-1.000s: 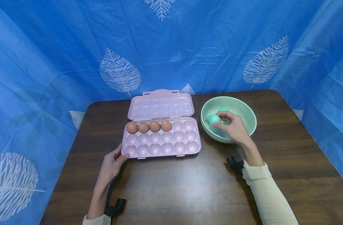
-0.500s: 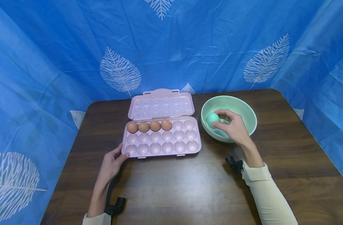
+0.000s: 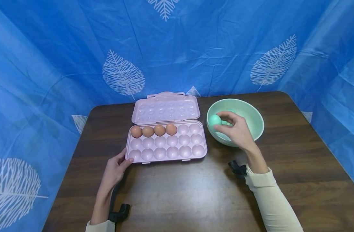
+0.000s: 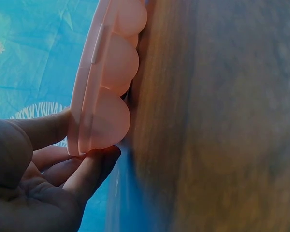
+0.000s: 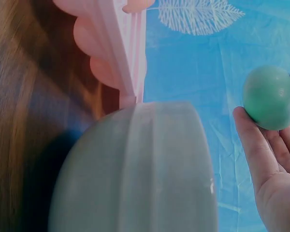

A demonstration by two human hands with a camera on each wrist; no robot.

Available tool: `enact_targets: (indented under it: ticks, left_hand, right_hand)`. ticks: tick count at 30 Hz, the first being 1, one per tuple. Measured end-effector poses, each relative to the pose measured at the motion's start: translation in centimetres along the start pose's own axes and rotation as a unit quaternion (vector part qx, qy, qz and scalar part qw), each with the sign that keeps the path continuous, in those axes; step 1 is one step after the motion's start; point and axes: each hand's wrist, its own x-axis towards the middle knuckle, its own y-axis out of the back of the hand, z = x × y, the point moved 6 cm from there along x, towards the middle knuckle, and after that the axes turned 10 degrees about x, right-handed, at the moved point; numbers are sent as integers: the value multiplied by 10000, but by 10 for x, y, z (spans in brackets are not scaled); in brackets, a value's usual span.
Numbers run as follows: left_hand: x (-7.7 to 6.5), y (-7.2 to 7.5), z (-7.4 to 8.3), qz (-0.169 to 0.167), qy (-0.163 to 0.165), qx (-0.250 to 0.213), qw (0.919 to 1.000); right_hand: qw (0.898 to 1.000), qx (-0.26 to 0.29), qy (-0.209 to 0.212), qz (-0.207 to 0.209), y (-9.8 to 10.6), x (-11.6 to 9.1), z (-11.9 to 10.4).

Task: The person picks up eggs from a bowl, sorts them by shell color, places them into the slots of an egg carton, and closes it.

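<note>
My right hand [image 3: 236, 130] pinches a green egg [image 3: 215, 121] between thumb and fingers, above the left rim of the mint-green bowl [image 3: 253, 117]. In the right wrist view the green egg [image 5: 269, 96] is raised past the bowl's rim [image 5: 166, 108]. More green eggs lie in the bowl, partly hidden behind the hand. With thumb and fingers my left hand [image 3: 114, 170] grips the near left corner of the pink egg box [image 3: 165, 162]. Several brown eggs [image 3: 159, 130] fill the left part of its back row; its other cups hold nothing. The box's lid [image 3: 166, 109] lies folded back.
A dark wooden table [image 3: 177, 196] carries everything. Behind it hangs a blue curtain [image 3: 177, 58] with white leaf prints. The bowl stands just right of the egg box, with a narrow gap between them.
My right hand has lifted the green egg from among the others and carried it slightly left, to the bowl's rim. The left hand keeps its hold on the box corner.
</note>
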Motion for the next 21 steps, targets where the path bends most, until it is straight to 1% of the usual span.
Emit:
enact_targets:
  ticks: [2,5,10,13,17,21]
  left_hand:
    - [0,0,0,-5,51,-34,10000]
    - [0,-1,0,-14,90,-64,9999]
    - [-1,0,-1,10,75,-61,10000]
    - [-1,1,-1,28,20,-34,10000]
    - [-1,1,1,30,-56,14,10000]
    - [-2,2,2,46,-111,13,9999]
  right_hand:
    - [9999,-95,61,-47,-2,-1,-3]
    - [9999,-60,131,-89,-5,-1,-6]
    - [9995,175,194,-200,-13,1,-7]
    - [9988,407,133,-252,-16,5,2]
    - [9968,764,52,-213,-18,10,16]
    - [9956,921,68,-187,-24,13,20]
